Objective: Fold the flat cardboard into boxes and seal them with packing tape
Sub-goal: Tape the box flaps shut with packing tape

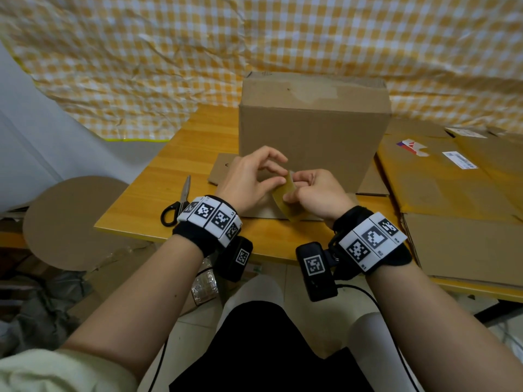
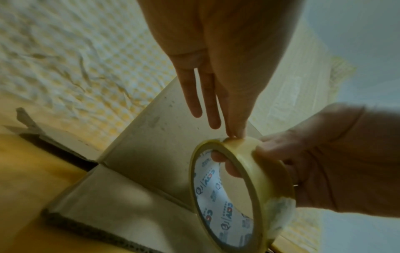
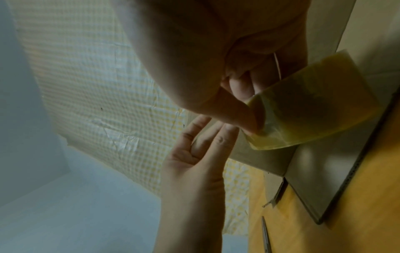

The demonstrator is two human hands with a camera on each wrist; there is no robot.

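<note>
Brown cardboard disc (image 1: pixel 70 222) off to my far left, leaning low beside the worktop (image 1: pixel 175 165), and then the black-handled scissors (image 1: pixel 178 205) lying flat near the worktop's front edge. Next comes my left hand (image 1: pixel 252 179), fingers mostly straight and relaxed, thumb and forefinger tips (image 2: pixel 236 131) right on the outer rim of the tape roll (image 2: pixel 249 179), touching it at the top; whether they have actually pinched a loose end I cannot tell. The roll itself, yellowish with a white printed core, sits in my right hand (image 1: pixel 317 193), fingers curled through the middle and thumb pressing the outside, held just above the worktop. Straight behind both hands stands the folded box (image 1: pixel 311 128), upright, its top flaps shut with a strip of tape across them, bottom flaps splayed out flat on the worktop underneath. Over on the right, flat cardboard sheets (image 1: pixel 452 193) lie stacked, a couple of shipping labels showing on top.
</note>
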